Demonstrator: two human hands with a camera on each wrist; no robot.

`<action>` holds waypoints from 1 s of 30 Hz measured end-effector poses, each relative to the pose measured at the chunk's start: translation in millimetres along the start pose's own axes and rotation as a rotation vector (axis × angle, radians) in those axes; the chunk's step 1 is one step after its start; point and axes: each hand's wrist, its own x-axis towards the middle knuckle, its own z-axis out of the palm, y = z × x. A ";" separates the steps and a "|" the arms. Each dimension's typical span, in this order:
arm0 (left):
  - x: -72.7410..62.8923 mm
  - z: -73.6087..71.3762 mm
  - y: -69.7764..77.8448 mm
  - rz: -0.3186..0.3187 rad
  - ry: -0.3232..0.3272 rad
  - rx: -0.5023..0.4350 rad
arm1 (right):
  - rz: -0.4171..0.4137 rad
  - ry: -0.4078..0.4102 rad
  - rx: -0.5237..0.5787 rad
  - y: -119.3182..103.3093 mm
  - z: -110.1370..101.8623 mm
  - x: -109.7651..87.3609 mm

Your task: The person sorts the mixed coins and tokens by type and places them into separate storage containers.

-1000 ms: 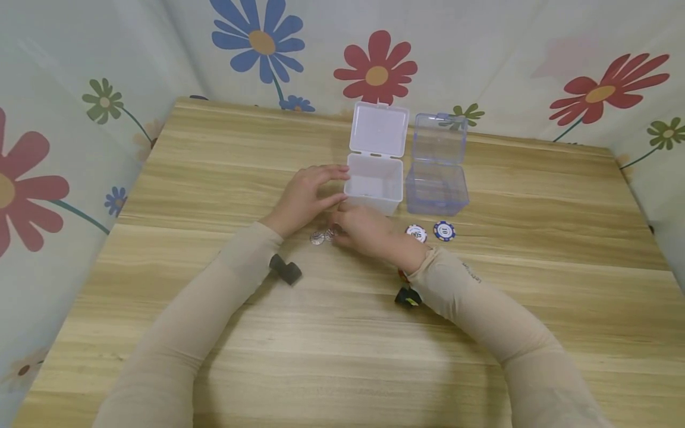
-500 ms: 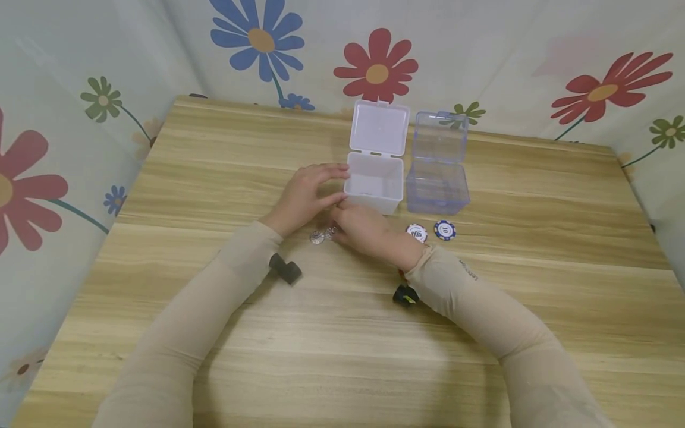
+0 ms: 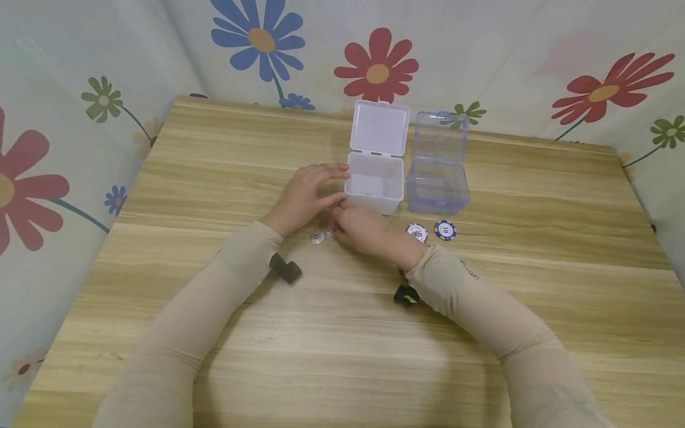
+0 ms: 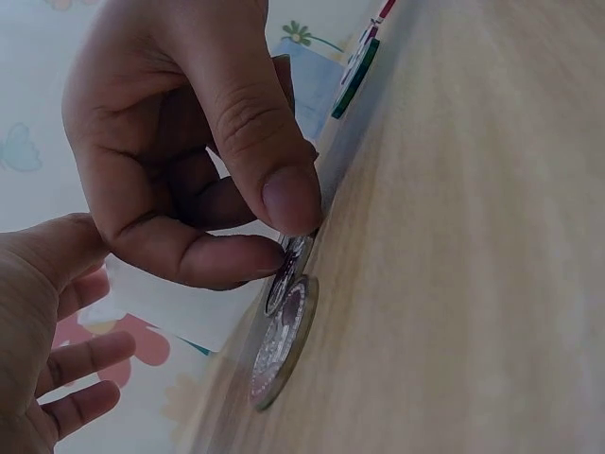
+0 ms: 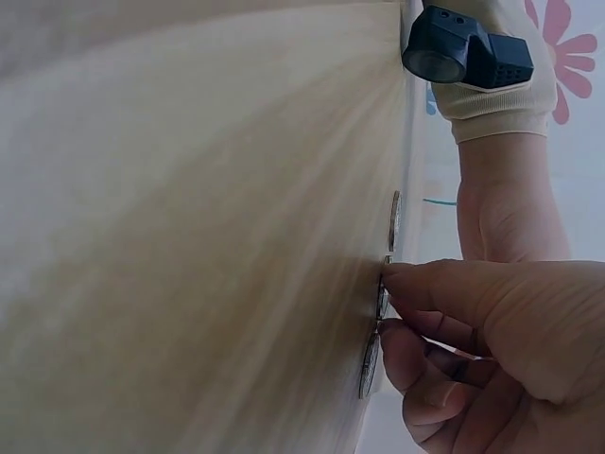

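My right hand (image 3: 371,233) is low at the tabletop, thumb and index finger pinching the edges of a silvery coin (image 5: 383,301). Close on either side of it lie two more coins, one (image 5: 395,222) beyond the thumb and another (image 5: 368,367) by the index finger. From the head view the right hand hides part of this row. My left hand (image 3: 306,197) rests against the left side of the white lidded box (image 3: 374,206), fingers extended to its rim and thumb by the front corner. The box's lid (image 3: 379,128) stands raised.
A clear bluish plastic box (image 3: 437,205) with its lid up stands right of the white one. In front of it lie a white poker chip (image 3: 415,232) marked 500 and a blue chip (image 3: 445,230) marked 10. A flowered curtain (image 3: 471,53) backs the wooden table (image 3: 332,356).
The right hand's fingers have shifted very slightly at the coins. The left hand and both boxes have kept their places.
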 end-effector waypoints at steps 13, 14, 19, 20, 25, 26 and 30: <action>-1.0 -1.1 1.0 -0.006 -0.012 0.009 | -0.010 -0.001 -0.006 0.5 0.3 0.8; -1.0 -1.2 1.0 -0.005 -0.012 0.008 | -0.010 -0.001 -0.004 0.6 0.3 1.0; -0.2 -0.7 0.7 0.002 -0.008 0.008 | 0.004 -0.010 -0.002 -0.7 -0.2 1.3; -0.1 -0.6 0.6 0.001 -0.009 0.009 | 0.008 -0.012 -0.004 -1.1 -0.3 1.2; -0.1 -0.3 0.2 -0.007 -0.015 0.008 | 0.026 -0.012 -0.019 -2.9 0.6 0.1; -0.2 -0.3 0.4 -0.009 -0.015 0.006 | 0.027 -0.011 -0.019 -3.0 1.0 -0.1; -0.2 -0.8 0.7 -0.012 -0.015 -0.001 | 0.026 -0.007 -0.016 -3.0 1.9 -0.4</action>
